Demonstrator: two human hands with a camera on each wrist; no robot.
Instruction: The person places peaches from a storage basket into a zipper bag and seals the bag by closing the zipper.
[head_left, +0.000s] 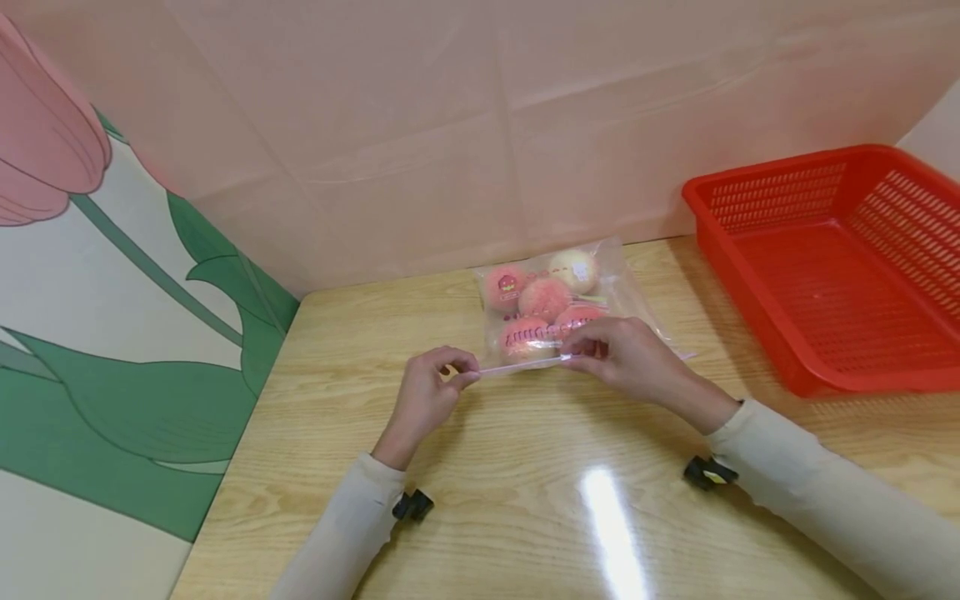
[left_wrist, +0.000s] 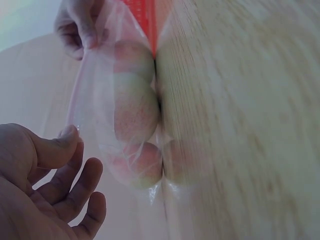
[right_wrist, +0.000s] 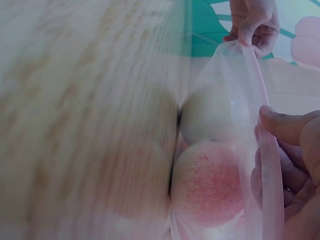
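A clear zip bag (head_left: 626, 287) with pink printing lies on the wooden table, its zip edge lifted toward me. Several peaches (head_left: 545, 298), pink and pale yellow, sit inside it. With thumb and forefinger my left hand (head_left: 431, 396) pinches the left end of the zip strip; its other fingers are loosely curled in the left wrist view. My right hand (head_left: 630, 358) pinches the same strip (right_wrist: 270, 185) further right, thumb on one side and fingers behind the film. The strip runs taut between both hands.
A red plastic basket (head_left: 795, 367) with slatted walls stands on the right of the table (head_left: 315, 467). Behind the bag hangs a pinkish cloth (head_left: 420, 158). A wall with a painted tulip (head_left: 52, 125) borders the left side.
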